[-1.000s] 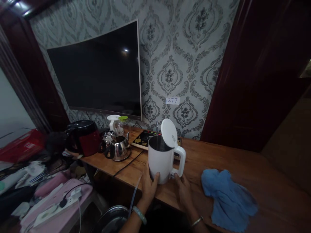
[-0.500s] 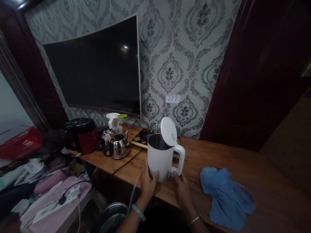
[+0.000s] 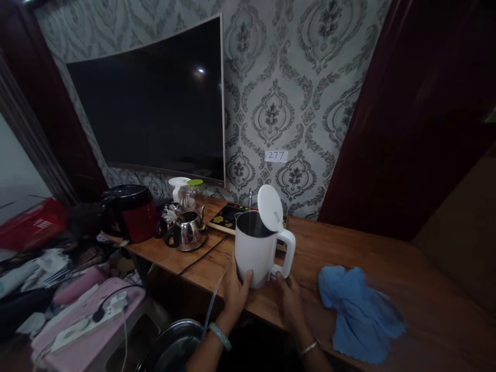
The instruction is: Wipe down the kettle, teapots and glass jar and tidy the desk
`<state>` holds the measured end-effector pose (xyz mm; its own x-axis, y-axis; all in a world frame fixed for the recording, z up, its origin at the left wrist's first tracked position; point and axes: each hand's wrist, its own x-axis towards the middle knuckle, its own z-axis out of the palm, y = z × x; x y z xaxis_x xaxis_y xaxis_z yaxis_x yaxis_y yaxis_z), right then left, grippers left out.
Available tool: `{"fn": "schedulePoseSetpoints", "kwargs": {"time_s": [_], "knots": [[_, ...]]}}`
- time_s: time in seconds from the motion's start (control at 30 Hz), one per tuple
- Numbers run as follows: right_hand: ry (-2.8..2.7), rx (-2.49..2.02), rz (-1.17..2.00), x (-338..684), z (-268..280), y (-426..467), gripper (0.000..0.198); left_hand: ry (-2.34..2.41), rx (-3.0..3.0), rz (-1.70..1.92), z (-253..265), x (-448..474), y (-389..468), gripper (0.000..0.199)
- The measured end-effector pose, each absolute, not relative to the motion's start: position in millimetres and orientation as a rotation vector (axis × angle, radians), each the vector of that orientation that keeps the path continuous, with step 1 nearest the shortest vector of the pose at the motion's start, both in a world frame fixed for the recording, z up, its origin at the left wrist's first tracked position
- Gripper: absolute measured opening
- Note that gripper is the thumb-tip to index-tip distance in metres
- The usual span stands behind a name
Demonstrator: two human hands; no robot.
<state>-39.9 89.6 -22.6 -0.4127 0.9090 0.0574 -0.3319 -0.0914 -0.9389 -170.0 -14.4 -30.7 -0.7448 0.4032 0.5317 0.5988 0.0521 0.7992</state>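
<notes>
A white electric kettle (image 3: 253, 258) is upright at the wooden counter's front edge, its lid (image 3: 270, 207) raised and its dark inside showing. My left hand (image 3: 237, 287) is closed around the lower left of the body, thumb on the near side. At the bottom of the kettle's handle, my right hand (image 3: 290, 297) grips with thumb and fingers; part of those fingers is hidden. Behind the kettle lies a black tea stove panel (image 3: 225, 218) with gold flowers and a thin metal spout (image 3: 250, 198).
A blue cloth (image 3: 360, 315) lies on the counter at right. To the left stand a small steel teapot (image 3: 189, 232), a red and black appliance (image 3: 132, 214) and a green-lidded glass jar (image 3: 195, 194). Below are a metal basin (image 3: 176, 343) with a clear tube and a pink stool (image 3: 89, 330) bearing a power strip.
The view has shifted very slightly. Both hands keep the same hold on the kettle, and its lid stays raised.
</notes>
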Motion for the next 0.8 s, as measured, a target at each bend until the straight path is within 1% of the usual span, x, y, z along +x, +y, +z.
{"fn": "schedulePoseSetpoints", "kwargs": {"time_s": [0.27, 0.43, 0.8], "knots": [[-1.233, -0.697, 1.670, -39.2, -21.7, 90.7, 0.052, -2.146, -1.028, -1.803, -32.9, -169.3, -13.1, 0.075], [-1.221, -0.710, 1.651, -38.7, -21.4, 90.5, 0.053, -2.142, -1.043, -1.798, -30.3, -167.8, -13.4, 0.071], [-1.203, -0.716, 1.664, -39.8, -22.0, 91.7, 0.052, -2.140, -1.037, -1.791, -28.7, -166.6, -13.9, 0.073]]}}
